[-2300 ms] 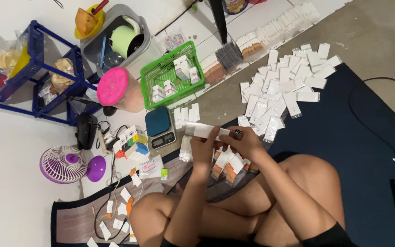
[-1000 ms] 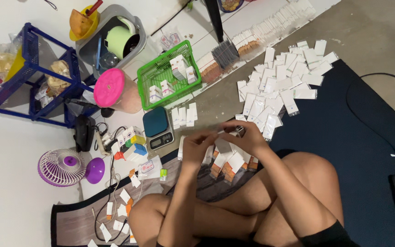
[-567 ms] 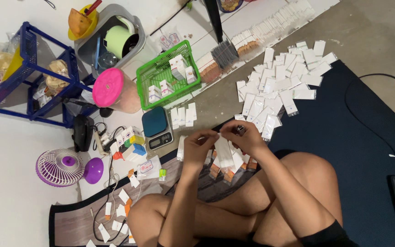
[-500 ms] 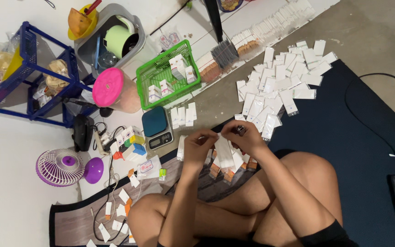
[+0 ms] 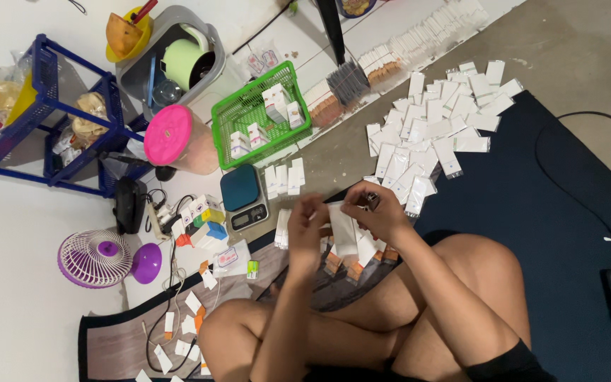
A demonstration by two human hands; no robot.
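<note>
— Where does the work stand?
— Seated cross-legged on a dark mat [image 5: 532, 212], a person grips one white packet [image 5: 342, 230] in front of the knees: left hand [image 5: 307, 219] pinching its left edge, right hand [image 5: 380, 211] clasping the top.

— How much looks done?
— A large spread of flat packets [image 5: 436, 134] lies toward the mat's far edge, likely finished. Orange-ended boxes [image 5: 355, 265] wait under the hands, and more sit in the green basket [image 5: 259, 117], so plenty seems left.
</note>
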